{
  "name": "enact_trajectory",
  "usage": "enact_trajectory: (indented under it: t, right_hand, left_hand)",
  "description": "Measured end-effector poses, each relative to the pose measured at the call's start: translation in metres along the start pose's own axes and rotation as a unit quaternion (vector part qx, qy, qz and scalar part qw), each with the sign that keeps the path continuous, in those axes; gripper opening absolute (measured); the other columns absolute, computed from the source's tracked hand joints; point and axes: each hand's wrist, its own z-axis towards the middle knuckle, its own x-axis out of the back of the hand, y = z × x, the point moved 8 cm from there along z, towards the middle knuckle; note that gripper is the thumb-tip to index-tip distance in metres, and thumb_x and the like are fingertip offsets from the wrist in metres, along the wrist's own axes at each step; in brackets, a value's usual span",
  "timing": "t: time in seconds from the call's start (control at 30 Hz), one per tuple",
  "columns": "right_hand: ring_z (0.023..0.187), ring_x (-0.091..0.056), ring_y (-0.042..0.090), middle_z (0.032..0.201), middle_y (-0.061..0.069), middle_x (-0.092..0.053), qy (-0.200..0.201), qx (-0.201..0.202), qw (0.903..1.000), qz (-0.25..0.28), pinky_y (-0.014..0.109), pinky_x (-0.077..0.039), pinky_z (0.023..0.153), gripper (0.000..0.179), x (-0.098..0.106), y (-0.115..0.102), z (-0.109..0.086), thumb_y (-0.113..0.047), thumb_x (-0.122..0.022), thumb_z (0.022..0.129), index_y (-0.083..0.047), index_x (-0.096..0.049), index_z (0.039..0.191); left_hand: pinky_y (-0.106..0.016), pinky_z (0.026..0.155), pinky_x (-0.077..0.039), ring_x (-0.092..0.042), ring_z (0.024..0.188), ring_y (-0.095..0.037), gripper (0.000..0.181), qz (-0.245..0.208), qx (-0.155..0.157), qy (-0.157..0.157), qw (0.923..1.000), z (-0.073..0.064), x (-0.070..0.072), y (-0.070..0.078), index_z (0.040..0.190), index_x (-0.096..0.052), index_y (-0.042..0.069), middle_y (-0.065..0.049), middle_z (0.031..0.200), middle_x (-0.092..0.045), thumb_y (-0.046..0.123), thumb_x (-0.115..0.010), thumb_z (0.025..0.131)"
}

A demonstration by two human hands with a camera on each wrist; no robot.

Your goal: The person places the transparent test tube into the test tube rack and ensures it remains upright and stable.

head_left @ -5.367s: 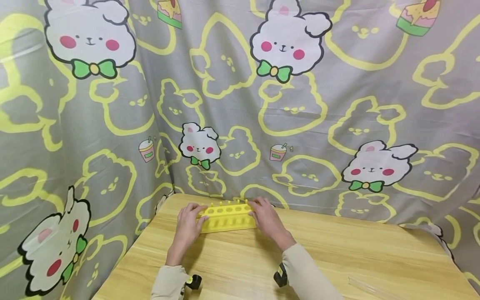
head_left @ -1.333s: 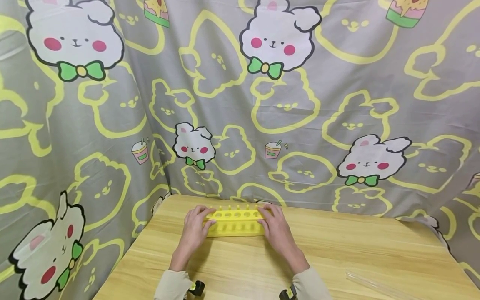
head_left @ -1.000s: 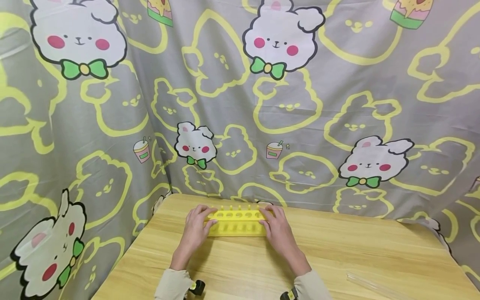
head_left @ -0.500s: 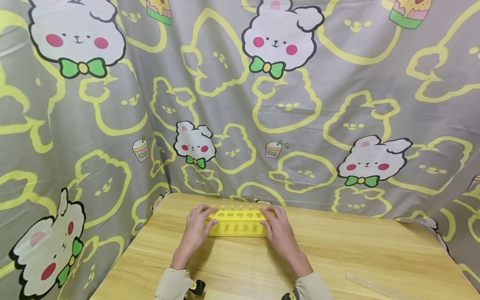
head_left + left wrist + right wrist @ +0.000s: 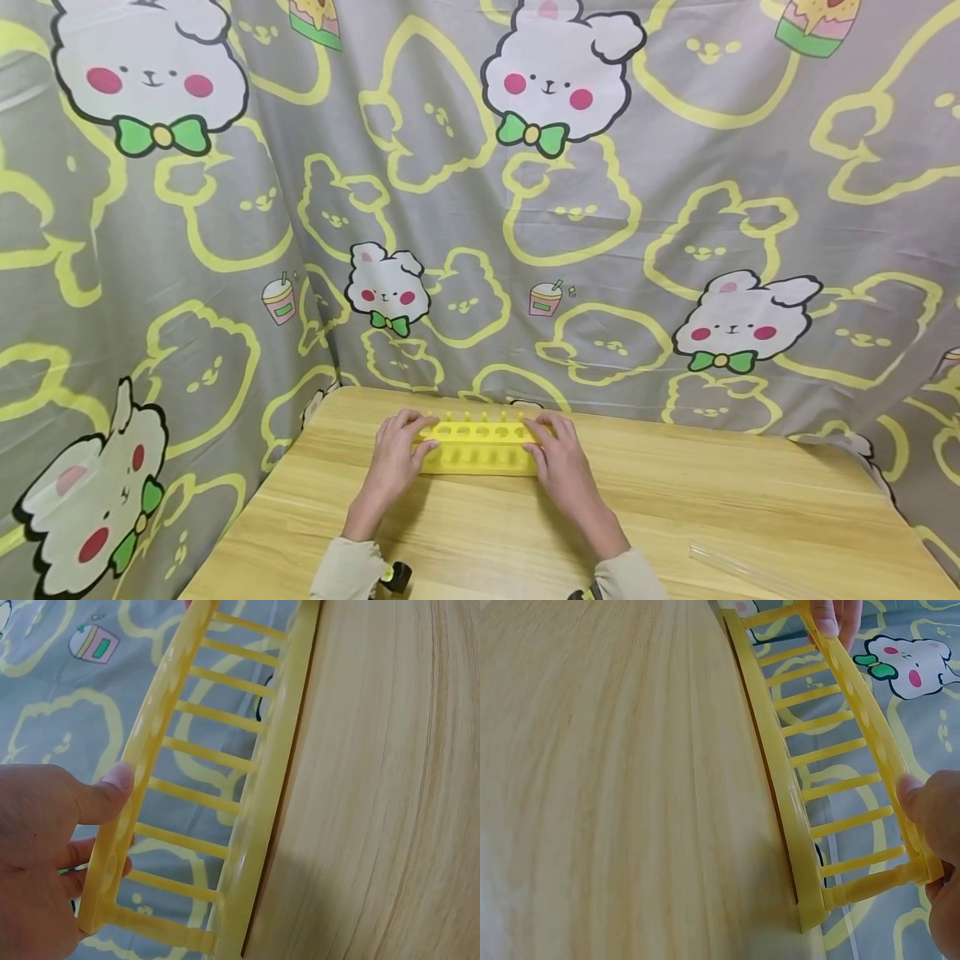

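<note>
A yellow plastic test tube rack (image 5: 480, 446) stands upright near the back of the wooden table, with a row of holes along its top and short pegs behind. My left hand (image 5: 397, 454) grips its left end, thumb on the near side of the top plate. At the other end, my right hand (image 5: 562, 458) grips the rack the same way. In the left wrist view, the thumb and fingers of the left hand (image 5: 45, 840) pinch the top plate. The right wrist view has the right hand (image 5: 937, 832) at the top plate's corner, beside an end post.
A clear glass tube (image 5: 738, 567) lies on the wooden table (image 5: 675, 492) at the front right, partly out of frame. A grey curtain (image 5: 465, 208) with rabbit prints hangs behind and to the left, close to the table's back edge.
Since the oldest frame, the rack has shifted right and a little nearer, turning straighter to the view. Both hands have kept hold of its ends. In the last second little has moved.
</note>
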Motion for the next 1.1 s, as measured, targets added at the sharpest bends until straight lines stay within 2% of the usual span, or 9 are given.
enact_trajectory:
  t: [0.37, 0.63, 1.1]
  right_hand:
    - [0.113, -0.054, 0.032, 0.118, 0.012, -0.060, 0.003, 0.002, 1.0000, -0.003, 0.046, -0.053, 0.092, 0.039, 0.003, 0.002, -0.002, 0.000, -0.079, 0.088, 0.002, -0.070, 0.125]
    - [0.116, -0.053, 0.030, 0.120, 0.010, -0.059, -0.012, -0.012, 0.9998, -0.006, 0.044, -0.052, 0.095, 0.038, 0.004, 0.004, -0.005, -0.004, -0.077, 0.091, -0.001, -0.070, 0.128]
    - [0.118, -0.053, 0.031, 0.122, 0.013, -0.061, -0.004, -0.024, 0.9996, -0.011, 0.046, -0.054, 0.094, 0.038, 0.010, 0.007, -0.011, -0.008, -0.076, 0.092, -0.003, -0.070, 0.129]
  left_hand:
    - [-0.058, 0.102, -0.039, -0.056, 0.107, -0.036, 0.037, 0.001, -0.007, 0.005, 1.0000, 0.000, -0.003, 0.003, 0.121, -0.074, 0.005, -0.012, 0.114, -0.063, 0.012, -0.082, 0.086]
    - [-0.057, 0.099, -0.040, -0.056, 0.106, -0.036, 0.037, 0.004, -0.011, 0.004, 0.9999, -0.001, -0.004, 0.006, 0.121, -0.074, 0.005, -0.012, 0.114, -0.062, 0.012, -0.081, 0.086]
    - [-0.057, 0.099, -0.041, -0.056, 0.107, -0.036, 0.036, -0.002, -0.017, -0.001, 0.9998, -0.002, -0.007, 0.012, 0.121, -0.074, 0.005, -0.012, 0.114, -0.062, 0.012, -0.081, 0.086]
